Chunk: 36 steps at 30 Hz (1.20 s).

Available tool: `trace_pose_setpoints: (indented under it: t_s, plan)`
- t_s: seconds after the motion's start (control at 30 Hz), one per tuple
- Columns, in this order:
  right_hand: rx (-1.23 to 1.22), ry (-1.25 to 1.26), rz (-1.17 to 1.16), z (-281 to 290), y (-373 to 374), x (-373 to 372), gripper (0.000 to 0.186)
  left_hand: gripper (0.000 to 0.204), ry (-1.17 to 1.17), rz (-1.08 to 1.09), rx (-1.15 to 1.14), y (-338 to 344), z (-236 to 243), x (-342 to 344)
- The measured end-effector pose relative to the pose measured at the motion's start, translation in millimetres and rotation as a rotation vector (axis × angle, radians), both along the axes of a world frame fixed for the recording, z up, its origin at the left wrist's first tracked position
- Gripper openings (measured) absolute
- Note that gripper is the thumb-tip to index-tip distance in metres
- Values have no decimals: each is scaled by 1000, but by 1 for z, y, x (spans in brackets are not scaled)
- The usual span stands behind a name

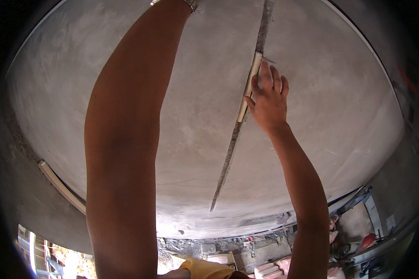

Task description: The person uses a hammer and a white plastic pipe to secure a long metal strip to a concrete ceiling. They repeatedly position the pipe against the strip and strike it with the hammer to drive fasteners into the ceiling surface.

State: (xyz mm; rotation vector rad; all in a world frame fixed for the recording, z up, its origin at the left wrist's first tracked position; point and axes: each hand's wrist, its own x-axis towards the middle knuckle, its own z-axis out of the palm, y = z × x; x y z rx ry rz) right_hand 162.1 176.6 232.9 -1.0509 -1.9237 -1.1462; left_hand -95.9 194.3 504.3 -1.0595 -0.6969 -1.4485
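My right hand (271, 103) rests against a grey plastered surface with its fingers stretched out and apart. Its thumb and fingertips are at the edge of a short pale strip (251, 76), which looks like wood. The strip lies along a dark, narrow groove (228, 162) that runs on past both its ends. A thin dark sliver (269, 61) shows by the fingertips; I cannot make out what it is. My left arm (123, 135) reaches up past the top edge, with something shiny round the wrist. The left hand itself is outside the picture.
Another pale strip (63, 188) runs along the surface's lower left border. Below lie rubble (181, 244), stacked packages (270, 269) and a red object (368, 241) among clutter at right. A bright opening (63, 260) shows at lower left.
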Motion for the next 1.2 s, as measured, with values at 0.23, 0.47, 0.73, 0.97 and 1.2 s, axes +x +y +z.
trace_pose_setpoints:
  t_s: [0.23,0.47,0.73,0.97,1.2]
  plan:
    - [-47,16,-34,2,-4,9,51,34,-59,-75,-111,-17,-11,13]
    - [38,-67,-23,21,0,16,38,32,-42,-39,-44,-9,-9,8]
    - [-26,-91,31,30,0,22,33,35,-49,-70,-30,-11,-12,16]
    - [154,-77,104,46,16,15,14,39,24,32,-108,-25,-7,5]
    - [96,-108,117,62,17,20,18,38,61,32,-66,-14,-6,2]
